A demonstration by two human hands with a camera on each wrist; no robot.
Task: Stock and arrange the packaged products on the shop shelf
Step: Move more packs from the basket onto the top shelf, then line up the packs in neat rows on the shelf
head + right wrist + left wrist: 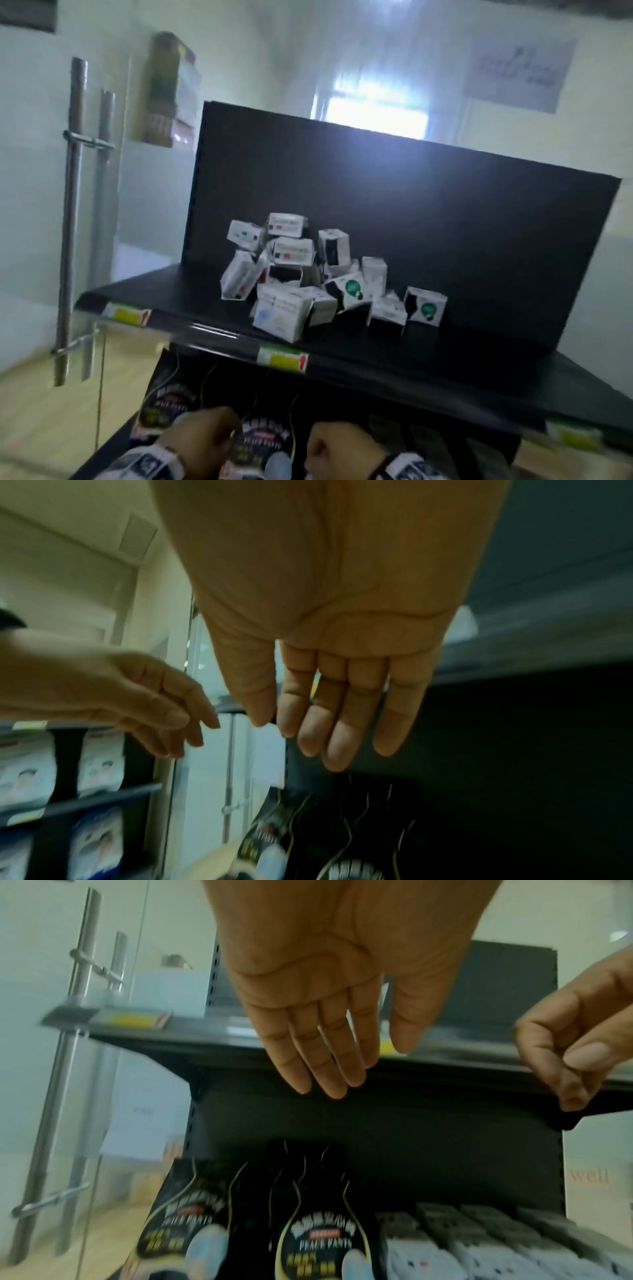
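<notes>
Plainly little is done yet. The shelf (428,346), a black board with a black back panel, carries a loose heap of boxes (301,274) toward its left half: small white cartons tipped every way, some leaning on each other, a few with open flaps. One box with a green mark (425,306) stands just apart at the heap's right end. None stands in a row or faces front, so I judge the arranging as barely begun; the right half of the board holds nothing in the head view.

The lower shelf (445,1150) looks further along. Dark packets (318,1231) stand at its left, and grey-white packs (507,1250) lie in rows to their right, though blur leaves their print unreadable.

Both hands hang below the upper board's front edge, over the dark packets, holding nothing. The left hand (329,993) shows straight fingers lying close together, thumb slightly off. The right hand (329,631) shows its fingers extended in the right wrist view but loosely curled in the left wrist view; either way it is empty.

What is left, as I read it: lift the cartons from the heap, close flaps, and set them upright in rows.
</notes>
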